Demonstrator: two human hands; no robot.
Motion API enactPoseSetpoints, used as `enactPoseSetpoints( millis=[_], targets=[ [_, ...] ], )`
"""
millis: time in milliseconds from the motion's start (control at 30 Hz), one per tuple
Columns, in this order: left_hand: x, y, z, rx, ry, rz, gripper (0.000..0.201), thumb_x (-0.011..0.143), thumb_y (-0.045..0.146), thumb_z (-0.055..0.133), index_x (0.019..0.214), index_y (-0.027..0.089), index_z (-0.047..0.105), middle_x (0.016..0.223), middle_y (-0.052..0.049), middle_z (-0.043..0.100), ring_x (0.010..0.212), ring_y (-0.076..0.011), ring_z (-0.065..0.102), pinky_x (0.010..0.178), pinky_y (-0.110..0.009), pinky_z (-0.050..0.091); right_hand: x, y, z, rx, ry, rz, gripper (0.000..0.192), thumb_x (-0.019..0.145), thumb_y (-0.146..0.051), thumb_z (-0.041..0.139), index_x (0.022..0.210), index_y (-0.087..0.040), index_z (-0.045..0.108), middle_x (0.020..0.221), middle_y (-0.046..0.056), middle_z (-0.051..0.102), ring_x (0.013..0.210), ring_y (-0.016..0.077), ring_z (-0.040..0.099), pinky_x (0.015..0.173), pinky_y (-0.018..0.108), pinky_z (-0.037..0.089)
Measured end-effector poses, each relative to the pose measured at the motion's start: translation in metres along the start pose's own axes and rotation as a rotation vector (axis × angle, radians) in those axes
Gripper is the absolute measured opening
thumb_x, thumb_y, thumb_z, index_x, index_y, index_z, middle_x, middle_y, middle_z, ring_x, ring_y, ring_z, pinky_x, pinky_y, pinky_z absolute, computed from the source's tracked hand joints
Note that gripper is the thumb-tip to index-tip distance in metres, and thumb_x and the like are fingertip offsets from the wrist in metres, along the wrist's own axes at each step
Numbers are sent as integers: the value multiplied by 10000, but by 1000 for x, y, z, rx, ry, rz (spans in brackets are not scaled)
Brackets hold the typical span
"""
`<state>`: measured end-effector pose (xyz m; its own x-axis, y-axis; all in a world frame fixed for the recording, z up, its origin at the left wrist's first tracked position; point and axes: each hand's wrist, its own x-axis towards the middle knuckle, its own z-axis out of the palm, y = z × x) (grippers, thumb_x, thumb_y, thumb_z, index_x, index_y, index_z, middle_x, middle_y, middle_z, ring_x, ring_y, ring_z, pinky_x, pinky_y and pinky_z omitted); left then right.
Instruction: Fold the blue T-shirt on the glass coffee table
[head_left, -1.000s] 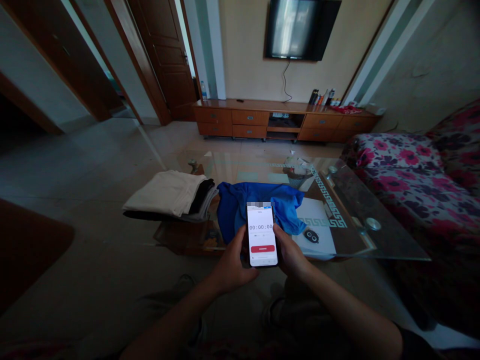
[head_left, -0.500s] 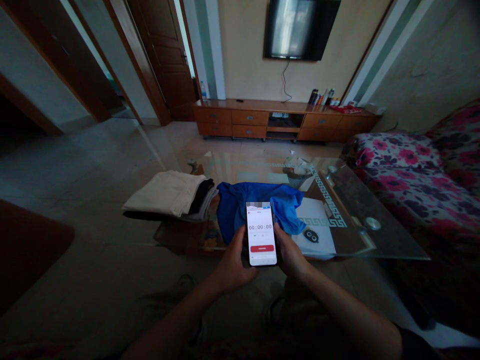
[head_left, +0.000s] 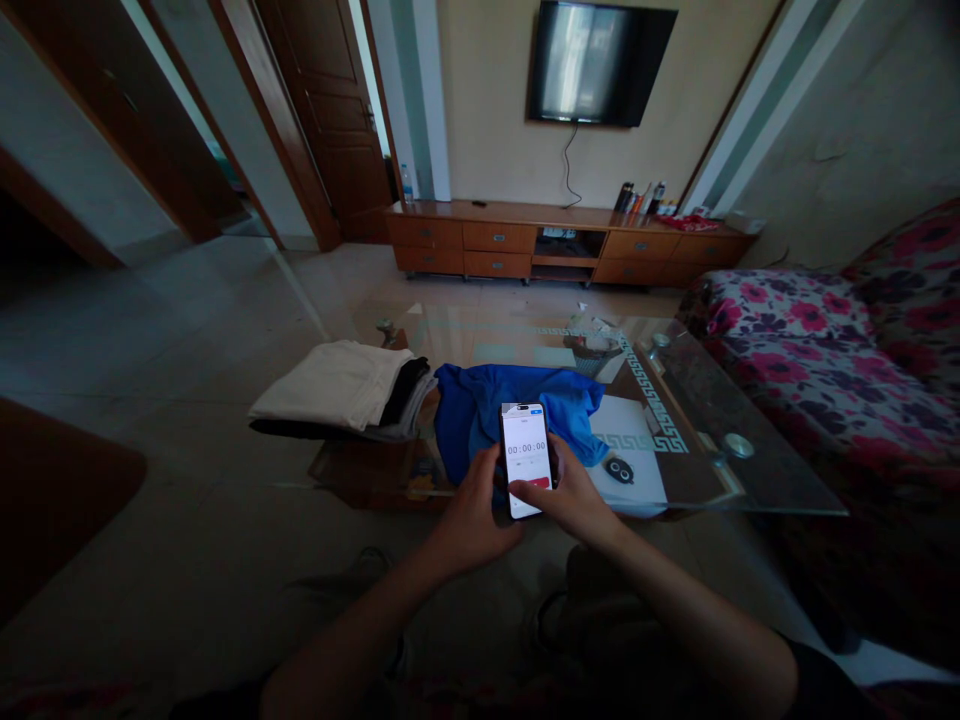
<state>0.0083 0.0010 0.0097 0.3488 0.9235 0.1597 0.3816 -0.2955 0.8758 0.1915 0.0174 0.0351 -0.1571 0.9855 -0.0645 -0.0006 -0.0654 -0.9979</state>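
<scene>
Left hand [head_left: 469, 520] grips phone [head_left: 526, 458] (lit); right hand [head_left: 574, 495] seemingly thumbs it.

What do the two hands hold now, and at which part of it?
A phone. The left hand grips its lower left edge; the right hand holds the lower right edge, thumb lying across the red button on the screen.
</scene>
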Motion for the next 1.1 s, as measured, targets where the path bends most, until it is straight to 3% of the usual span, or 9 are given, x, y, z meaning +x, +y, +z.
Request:
enactPoseSetpoints(
  millis=[233, 333, 433, 533, 633, 700, 867, 1000, 1100],
  targets=[
    [0, 6, -2, 342, 60, 73, 861, 664, 450, 839, 1383, 223, 422, 1287, -136, 573, 1204, -362, 549, 987, -513, 429, -2, 3, 5, -151, 47, -82, 918, 570, -343, 912, 1344, -166, 452, 1200, 119, 672, 1087, 277, 644, 923, 425, 525],
    [-6, 10, -5, 475, 82, 169, 863, 680, 526, 821, 1388, 207, 442, 1307, -163, 575, 1220, -379, 538, 1031, -526, 370, -6, 8, 11, -204, 86, -94, 840, 583, -312, 892, 1306, -157, 492, 1120, 99, 692, 967, 248, 661, 843, 389, 537],
    [-11, 15, -8, 551, 52, 249, 888, 716, 599, 783, 1416, 182, 431, 1326, -181, 569, 1215, -382, 537, 1035, -529, 353, -14, 3, 13, -329, 117, -47, 730, 632, -315, 851, 1268, -154, 531, 979, 75, 715, 804, 225, 663, 726, 358, 536],
    [-11, 18, -17, 582, -34, 304, 910, 725, 598, 792, 1457, 210, 415, 1356, -159, 559, 1221, -370, 537, 1025, -510, 372, -29, -14, 4, -599, 223, -120, 781, 642, -346, 837, 1330, -150, 522, 1054, 118, 720, 900, 280, 685, 791, 397, 540],
    [-4, 18, -35, 633, -91, 321, 767, 781, 443, 789, 1455, 283, 460, 1400, -120, 538, 1233, -344, 545, 1039, -486, 380, -53, -32, -16, -893, 383, -237, 926, 673, -406, 811, 1474, -152, 425, 1306, 192, 640, 1135, 357, 643, 927, 457, 512],
    [1, 16, -48, 678, -85, 292, 630, 831, 358, 740, 1414, 288, 513, 1376, -107, 551, 1205, -319, 566, 1033, -464, 397, -73, -39, -33, -1030, 474, -228, 961, 711, -455, 777, 1526, -161, 363, 1379, 206, 597, 1165, 377, 633, 926, 470, 511],
    [6, 10, -67, 769, -69, 254, 374, 923, 306, 604, 1294, 261, 609, 1259, -93, 595, 1111, -275, 606, 971, -420, 452, -130, -30, -91, -1161, 667, -46, 945, 715, -575, 739, 1492, -169, 385, 1241, 190, 679, 1023, 377, 694, 794, 431, 533],
    [6, 5, -68, 805, -86, 248, 300, 935, 305, 577, 1221, 245, 646, 1195, -81, 608, 1056, -254, 622, 933, -388, 474, -177, -5, -140, -1162, 739, 119, 949, 694, -623, 730, 1468, -177, 409, 1115, 169, 719, 948, 364, 714, 717, 399, 527],
    [5, 2, -64, 822, -106, 250, 294, 945, 316, 557, 1211, 235, 651, 1179, -81, 616, 1028, -248, 631, 912, -375, 483, -206, 12, -162, -1227, 766, 216, 907, 713, -619, 704, 1457, -190, 414, 1143, 175, 709, 950, 371, 711, 701, 403, 519]
  ],
)
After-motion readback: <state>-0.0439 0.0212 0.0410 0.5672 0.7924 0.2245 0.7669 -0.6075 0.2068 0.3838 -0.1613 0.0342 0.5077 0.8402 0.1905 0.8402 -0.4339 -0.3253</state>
